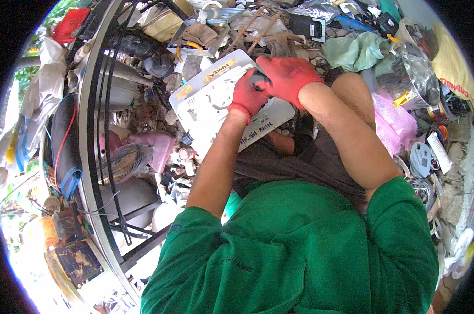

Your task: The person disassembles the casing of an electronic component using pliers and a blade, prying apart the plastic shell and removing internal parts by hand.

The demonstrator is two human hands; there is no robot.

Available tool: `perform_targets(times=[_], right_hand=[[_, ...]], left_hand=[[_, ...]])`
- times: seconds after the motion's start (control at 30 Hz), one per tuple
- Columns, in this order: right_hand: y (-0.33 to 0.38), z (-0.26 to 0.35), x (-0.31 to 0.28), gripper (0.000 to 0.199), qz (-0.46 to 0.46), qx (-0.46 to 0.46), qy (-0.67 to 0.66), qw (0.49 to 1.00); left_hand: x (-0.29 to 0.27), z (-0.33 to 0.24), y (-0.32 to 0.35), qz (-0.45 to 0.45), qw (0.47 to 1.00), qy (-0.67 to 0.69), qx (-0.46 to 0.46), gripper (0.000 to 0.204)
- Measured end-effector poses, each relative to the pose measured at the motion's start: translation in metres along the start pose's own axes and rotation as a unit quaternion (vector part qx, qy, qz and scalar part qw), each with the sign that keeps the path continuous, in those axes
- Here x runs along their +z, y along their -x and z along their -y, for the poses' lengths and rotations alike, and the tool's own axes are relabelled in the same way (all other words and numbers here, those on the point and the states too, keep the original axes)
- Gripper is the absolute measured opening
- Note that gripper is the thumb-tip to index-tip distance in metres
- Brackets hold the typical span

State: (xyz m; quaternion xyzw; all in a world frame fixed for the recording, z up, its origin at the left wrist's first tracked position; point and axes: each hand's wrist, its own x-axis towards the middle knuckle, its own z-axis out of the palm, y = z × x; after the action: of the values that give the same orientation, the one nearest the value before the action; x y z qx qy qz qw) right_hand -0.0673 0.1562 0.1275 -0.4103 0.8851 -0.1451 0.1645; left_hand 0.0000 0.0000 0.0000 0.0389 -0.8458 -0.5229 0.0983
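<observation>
A flat white plastic casing (pixel 208 112) lies tilted in front of me, close to my bent knees, with yellow tape strips and dark handwriting along its edges. Over its right part my two hands meet, both in red gloves with dark-stained fingers. My left hand (pixel 247 94) is closed, its fingers curled towards the right one. Against it, from the right, presses my closed right hand (pixel 289 78). Between the fingertips is something small and dark, too covered to name. Whether either hand also grips the casing is hidden.
A black metal frame (pixel 98 104) rises along my left. Around me lie heaped scraps: a grey-green cloth (pixel 354 51), pink bubble wrap (pixel 393 123), a clear plastic container (pixel 417 68) and a light-grey oval part (pixel 420 159). Beyond the casing sits an open box (pixel 200 36) of scrap.
</observation>
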Motion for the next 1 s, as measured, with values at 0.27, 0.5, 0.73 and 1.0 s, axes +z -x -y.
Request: perform_targets(times=[0.27, 0.5, 0.73, 1.0], right_hand=[[-0.01, -0.029, 0.035, 0.044, -0.187, -0.156, -0.065, 0.968], [-0.015, -0.029, 0.035, 0.051, -0.151, -0.13, -0.085, 0.976], [-0.014, -0.03, 0.037, 0.056, -0.122, -0.138, -0.171, 0.968], [-0.013, -0.031, 0.035, 0.056, -0.145, -0.103, -0.093, 0.98]], left_hand=[[-0.007, -0.014, -0.005, -0.006, 1.0, -0.027, 0.011, 0.04], [-0.01, -0.01, 0.0, 0.017, 1.0, -0.015, -0.003, 0.039], [-0.006, -0.012, -0.003, 0.005, 0.995, -0.1, 0.025, 0.033], [-0.014, -0.011, 0.003, 0.054, 0.996, 0.03, -0.069, 0.049]])
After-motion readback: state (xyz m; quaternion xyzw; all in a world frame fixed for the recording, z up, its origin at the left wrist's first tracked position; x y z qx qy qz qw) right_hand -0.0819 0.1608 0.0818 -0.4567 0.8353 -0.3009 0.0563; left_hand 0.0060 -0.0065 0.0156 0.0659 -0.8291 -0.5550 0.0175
